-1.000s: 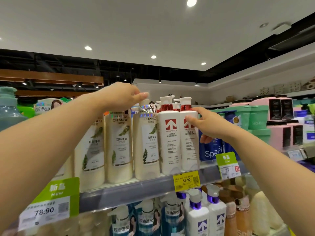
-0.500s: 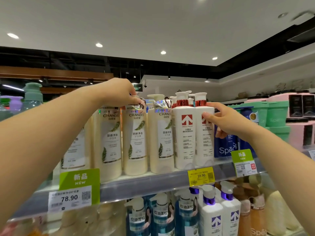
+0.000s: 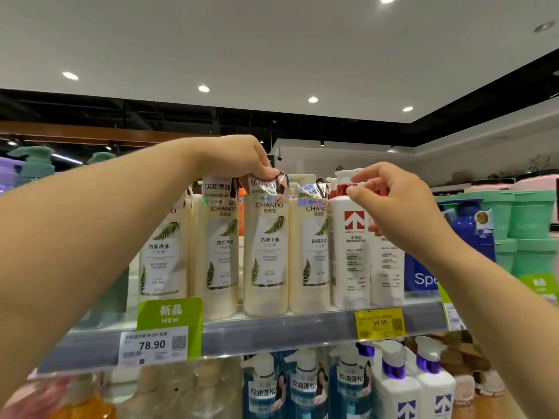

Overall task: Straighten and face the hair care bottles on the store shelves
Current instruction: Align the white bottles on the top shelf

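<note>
Grey metal shelf edge (image 3: 272,335) crosses the lower frame, carrying a 78.90 price tag (image 3: 152,344) at lower left and a yellow 59.90 tag (image 3: 379,324) right of centre. Above it, cream CHANDO bottles (image 3: 266,252) stand upright in a row beside a white pump bottle (image 3: 351,252). The left hand (image 3: 239,155) pinches the top of the centre CHANDO bottle; the right hand (image 3: 390,201) pinches the white bottle's red collar.
</note>
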### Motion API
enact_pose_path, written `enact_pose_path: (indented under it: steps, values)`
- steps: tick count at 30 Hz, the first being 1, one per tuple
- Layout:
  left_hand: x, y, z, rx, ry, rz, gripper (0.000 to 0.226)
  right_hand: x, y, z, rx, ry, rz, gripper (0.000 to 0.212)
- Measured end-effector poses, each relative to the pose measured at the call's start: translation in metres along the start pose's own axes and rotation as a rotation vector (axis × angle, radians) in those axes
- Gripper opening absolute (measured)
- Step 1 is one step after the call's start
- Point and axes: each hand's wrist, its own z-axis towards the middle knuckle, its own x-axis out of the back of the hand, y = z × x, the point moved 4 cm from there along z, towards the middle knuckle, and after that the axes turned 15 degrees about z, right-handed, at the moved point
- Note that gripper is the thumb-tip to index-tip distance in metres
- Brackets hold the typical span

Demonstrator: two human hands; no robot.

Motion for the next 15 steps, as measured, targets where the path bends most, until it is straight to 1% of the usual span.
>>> enact_pose_path:
  steps: [4, 8, 10, 12, 14, 15]
  values:
    - [-0.003, -0.002, -0.002, -0.004, -0.034, -0.008, 0.025, -0.021, -0.003, -0.001, -0.051, -0.119, 0.071, 0.014]
    - [-0.008, -0.002, -0.001, -0.019, -0.010, 0.109, 0.029, -0.044, -0.006, -0.006, -0.025, -0.226, 0.014, 0.015]
    - [-0.007, -0.001, -0.005, -0.029, 0.011, 0.173, 0.037, -0.053, -0.005, -0.007, -0.014, -0.262, 0.023, 0.015]
    - [-0.002, -0.006, -0.010, -0.002, 0.039, 0.199, 0.052, -0.060, -0.005, -0.009, 0.018, -0.291, 0.024, 0.019]
    - [0.004, -0.019, -0.016, 0.063, 0.085, 0.208, 0.065, -0.067, -0.006, -0.012, 0.076, -0.310, 0.019, 0.031]
    - [0.006, -0.026, -0.020, 0.090, 0.094, 0.236, 0.067, -0.070, -0.008, -0.014, 0.104, -0.317, 0.019, 0.038]
